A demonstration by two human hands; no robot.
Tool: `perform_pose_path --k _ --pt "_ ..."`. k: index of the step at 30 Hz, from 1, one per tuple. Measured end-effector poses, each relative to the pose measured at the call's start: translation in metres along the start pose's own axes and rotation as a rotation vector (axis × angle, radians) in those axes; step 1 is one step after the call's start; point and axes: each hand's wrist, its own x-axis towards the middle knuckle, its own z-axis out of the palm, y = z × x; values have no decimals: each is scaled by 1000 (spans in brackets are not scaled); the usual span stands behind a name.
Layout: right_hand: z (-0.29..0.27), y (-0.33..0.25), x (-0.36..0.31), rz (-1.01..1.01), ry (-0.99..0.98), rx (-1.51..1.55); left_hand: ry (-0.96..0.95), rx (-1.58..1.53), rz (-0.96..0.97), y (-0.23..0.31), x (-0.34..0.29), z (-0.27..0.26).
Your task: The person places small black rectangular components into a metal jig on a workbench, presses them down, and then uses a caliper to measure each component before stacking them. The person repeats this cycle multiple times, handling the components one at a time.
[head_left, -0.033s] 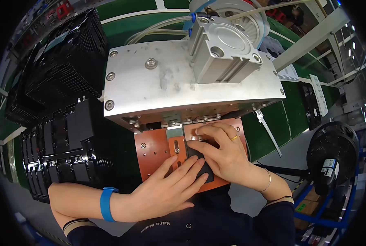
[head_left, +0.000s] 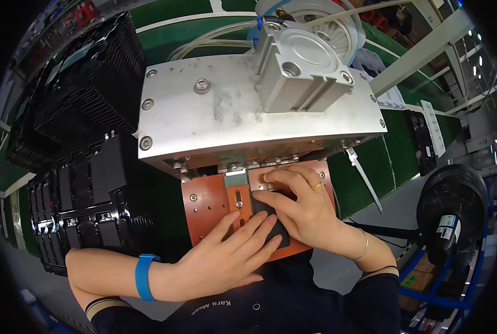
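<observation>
1. Rests left hand (head_left: 220, 259), with wide grip and spread fingers, on the dark flat piece (head_left: 283, 235).
2. Curls right hand (head_left: 309, 214) over the piece's far part with a narrow grip; cannot tell if pinching.
3. Has the piece on the orange plate (head_left: 207, 196), at the near side of the silver machine (head_left: 198, 122).

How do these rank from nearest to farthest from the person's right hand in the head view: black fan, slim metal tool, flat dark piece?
From the right hand:
1. Flat dark piece: right at its fingers, to the left.
2. Slim metal tool: off to the right.
3. Black fan: far right.
</observation>
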Motion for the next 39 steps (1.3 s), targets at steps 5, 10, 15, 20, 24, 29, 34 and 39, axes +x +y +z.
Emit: perform_pose_path --k 5,10,15,20,24,29,34,39 --pt "-6 -4 -7 114 105 22 36 -67 -18 0 -2 2" --pt "-30 -19 -39 93 -103 197 49 -77 -70 3 -5 -7" --pt "-18 -15 -37 15 -75 92 48 -152 -144 -2 -3 -9" --pt "-14 -6 -22 -35 -49 58 96 -186 -178 -15 1 -3" --pt "-14 -5 -21 -41 -59 65 89 -187 -178 -16 1 -4" --pt "-15 -4 -20 -31 -90 64 43 -135 -167 -17 2 -6" --pt "-18 -7 -18 -2 -115 71 37 -106 -157 -18 2 -6" --pt "-32 -25 -13 256 -261 418 74 -113 -156 -19 1 -5"
